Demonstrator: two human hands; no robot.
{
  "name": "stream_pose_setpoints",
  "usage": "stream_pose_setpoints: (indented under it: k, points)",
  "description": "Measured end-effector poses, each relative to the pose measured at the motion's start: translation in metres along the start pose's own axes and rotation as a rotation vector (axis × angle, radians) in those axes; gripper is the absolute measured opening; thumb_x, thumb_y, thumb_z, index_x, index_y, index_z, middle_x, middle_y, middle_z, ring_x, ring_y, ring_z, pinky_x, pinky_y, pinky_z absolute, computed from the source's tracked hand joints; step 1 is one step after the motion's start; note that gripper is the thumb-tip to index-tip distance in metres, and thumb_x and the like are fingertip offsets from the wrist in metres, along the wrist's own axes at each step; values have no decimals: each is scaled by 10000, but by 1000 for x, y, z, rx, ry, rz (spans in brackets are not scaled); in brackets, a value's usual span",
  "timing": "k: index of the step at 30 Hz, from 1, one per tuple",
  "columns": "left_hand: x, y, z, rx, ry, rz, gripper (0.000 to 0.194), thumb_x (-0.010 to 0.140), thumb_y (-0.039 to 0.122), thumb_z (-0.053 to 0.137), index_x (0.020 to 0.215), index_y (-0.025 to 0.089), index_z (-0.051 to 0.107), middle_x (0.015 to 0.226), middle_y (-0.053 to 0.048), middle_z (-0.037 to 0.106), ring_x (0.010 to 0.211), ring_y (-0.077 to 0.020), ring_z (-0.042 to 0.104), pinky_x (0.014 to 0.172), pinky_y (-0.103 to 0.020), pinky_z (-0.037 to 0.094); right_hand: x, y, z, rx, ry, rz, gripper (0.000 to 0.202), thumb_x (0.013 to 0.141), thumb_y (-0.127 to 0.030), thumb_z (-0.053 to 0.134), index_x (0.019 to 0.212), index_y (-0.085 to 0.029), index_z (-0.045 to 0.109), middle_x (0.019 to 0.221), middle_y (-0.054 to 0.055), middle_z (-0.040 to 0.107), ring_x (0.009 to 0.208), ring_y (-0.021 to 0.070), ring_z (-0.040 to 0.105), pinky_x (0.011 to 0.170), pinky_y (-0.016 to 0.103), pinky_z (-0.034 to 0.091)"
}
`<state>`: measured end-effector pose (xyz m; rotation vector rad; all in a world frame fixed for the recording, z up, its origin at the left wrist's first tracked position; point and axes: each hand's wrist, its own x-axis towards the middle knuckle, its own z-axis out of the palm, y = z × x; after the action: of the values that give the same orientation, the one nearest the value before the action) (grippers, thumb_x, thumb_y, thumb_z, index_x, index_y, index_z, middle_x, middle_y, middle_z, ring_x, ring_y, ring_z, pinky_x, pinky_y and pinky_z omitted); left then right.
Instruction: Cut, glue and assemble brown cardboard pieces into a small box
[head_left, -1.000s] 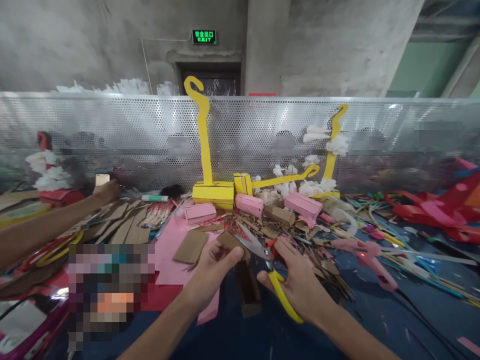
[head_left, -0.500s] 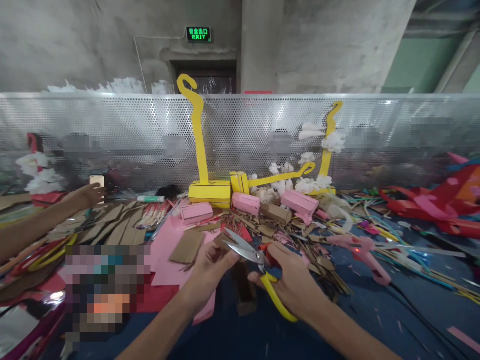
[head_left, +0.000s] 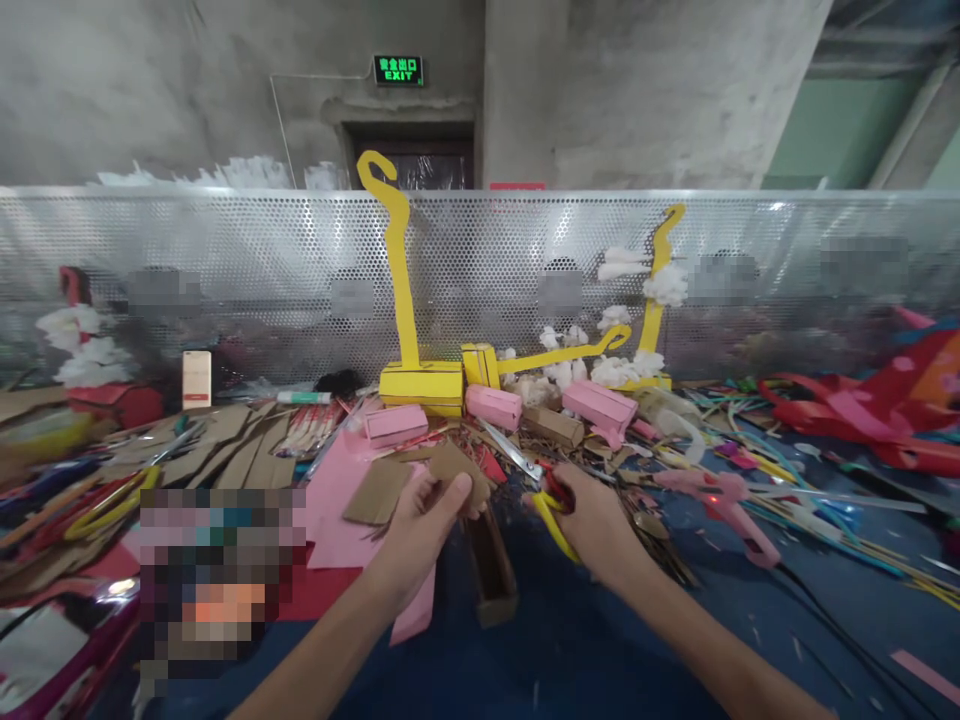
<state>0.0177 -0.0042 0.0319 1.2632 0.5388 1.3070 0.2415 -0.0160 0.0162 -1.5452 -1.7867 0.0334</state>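
Observation:
My left hand (head_left: pixel 426 515) pinches a small piece of brown cardboard (head_left: pixel 452 466) between thumb and fingers. Scissors (head_left: pixel 555 535) with yellow and red handles are gripped in my right hand (head_left: pixel 596 520), their blades pointing up and left, apart from the cardboard. Between and below my hands lies an open brown cardboard box (head_left: pixel 491 570) on the dark blue table. Another flat cardboard piece (head_left: pixel 375 490) rests on pink sheet material (head_left: pixel 330 520), left of my left hand.
Yellow hooked shapes on boxes (head_left: pixel 420 385) and pink boxes (head_left: pixel 394 425) stand at the back. A pink glue gun (head_left: pixel 724 495) with a cord lies right. A phone (head_left: pixel 196 380) stands at the left, before a perforated metal barrier (head_left: pixel 480 240). Scraps cover much of the middle.
The scissors have moved right and down, away from the cardboard, and their blades look closed. The other person's arm at the left has gone from view, leaving the phone standing.

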Motion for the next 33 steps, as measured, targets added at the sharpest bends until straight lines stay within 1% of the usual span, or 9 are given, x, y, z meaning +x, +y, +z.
stream_pose_setpoints:
  k: [2, 4, 9, 14, 17, 20, 24, 28, 33]
  points:
    - [3, 3, 1, -52, 9, -31, 243, 890, 401, 706, 883, 160, 679, 826, -36, 690, 733, -148, 627, 683, -267, 495, 2, 13, 0, -27, -18, -9, 64, 802, -238, 662, 813, -178, 641, 805, 56, 668, 725, 207, 598, 675, 298, 456]
    - [5, 5, 1, -71, 16, -64, 264, 882, 424, 698, 859, 163, 661, 811, -44, 696, 700, -158, 641, 649, -277, 502, 2, 23, 2, -54, -39, -12, 139, 761, -162, 658, 899, -165, 676, 897, 86, 692, 820, 232, 626, 758, 328, 478]
    - [5, 4, -4, 226, 54, -12, 328, 931, 470, 596, 776, 182, 620, 695, -10, 645, 606, -153, 599, 567, -269, 445, -1, 34, 6, -84, -97, -28, 193, 721, -92, 665, 907, -137, 687, 918, 116, 690, 863, 263, 639, 802, 369, 495]
    - [0, 11, -4, 455, 11, 70, 280, 946, 407, 608, 792, 177, 651, 801, -13, 663, 813, -176, 600, 760, -276, 442, 0, 28, 3, -19, -132, -83, 235, 704, -83, 687, 929, -151, 682, 961, 116, 697, 874, 268, 654, 796, 376, 516]
    - [-4, 15, -1, 649, -53, 81, 295, 985, 418, 521, 852, 177, 627, 798, -7, 635, 781, -183, 577, 699, -280, 426, 1, 14, -5, 45, -108, -104, 137, 810, -135, 629, 938, -167, 668, 966, 109, 693, 900, 258, 668, 814, 370, 530]
    - [-8, 14, 3, 809, -84, 57, 342, 984, 442, 508, 773, 181, 575, 704, 11, 571, 682, -170, 527, 616, -274, 370, -5, -9, -13, 170, -109, -137, 223, 951, -288, 573, 1149, -205, 635, 1089, 87, 702, 992, 230, 671, 893, 345, 532]
    - [-11, 12, 5, 927, -211, 100, 328, 997, 416, 491, 781, 185, 578, 759, -8, 602, 718, -177, 548, 632, -280, 367, -15, -31, -14, 530, -280, -145, 235, 965, -387, 604, 1128, -227, 657, 1001, 54, 734, 883, 224, 684, 768, 317, 561]
    - [-8, 19, -2, 961, -355, 152, 244, 926, 443, 622, 894, 201, 625, 879, -21, 649, 840, -200, 587, 731, -292, 430, -15, -30, -11, 630, -242, -56, 228, 953, -430, 616, 933, -207, 658, 857, 37, 719, 782, 209, 665, 682, 297, 549]
    - [-5, 24, -12, 1105, -647, 203, 680, 589, 553, 889, 1131, 234, 631, 1224, -78, 629, 1173, -304, 550, 989, -399, 443, -9, -21, -11, 853, -165, 110, 339, 916, -461, 668, 1125, -199, 618, 952, 56, 722, 750, 191, 670, 686, 302, 573]
